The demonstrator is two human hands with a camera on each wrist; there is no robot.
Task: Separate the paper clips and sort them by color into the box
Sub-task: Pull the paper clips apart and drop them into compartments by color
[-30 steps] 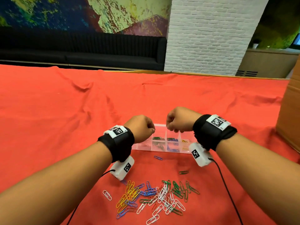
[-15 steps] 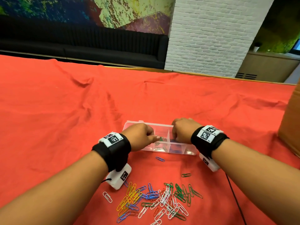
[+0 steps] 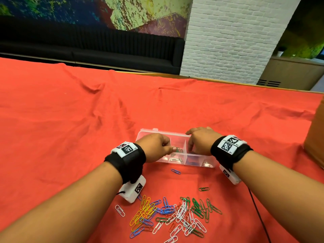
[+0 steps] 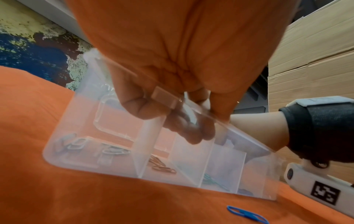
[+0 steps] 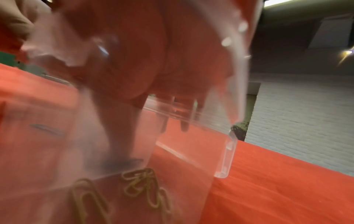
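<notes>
A clear plastic box [image 3: 192, 163] with several compartments lies on the red cloth, holding sorted clips. My left hand [image 3: 156, 148] hovers over its left half and pinches a green paper clip [image 3: 179, 150] over a middle compartment. In the left wrist view the fingertips [image 4: 191, 133] are pressed together above the box [image 4: 95, 163]. My right hand [image 3: 199, 142] is spread over the box's right half, thumb down inside and fingers at the far wall. I see nothing pinched in it. Yellow clips [image 5: 134, 189] show through the box wall [image 5: 226, 159]. The mixed clip pile [image 3: 171, 216] lies near me.
A blue clip [image 3: 175, 171] lies just in front of the box, and a green one [image 3: 203, 189] and a white one [image 3: 120, 210] lie off the pile. A cardboard box [image 3: 315, 137] stands at the right edge. A black cable [image 3: 259, 216] runs under my right forearm.
Both hands came down from above the box onto it. The left hand brought the green clip to a middle compartment, and the right hand lowered its thumb into the right part.
</notes>
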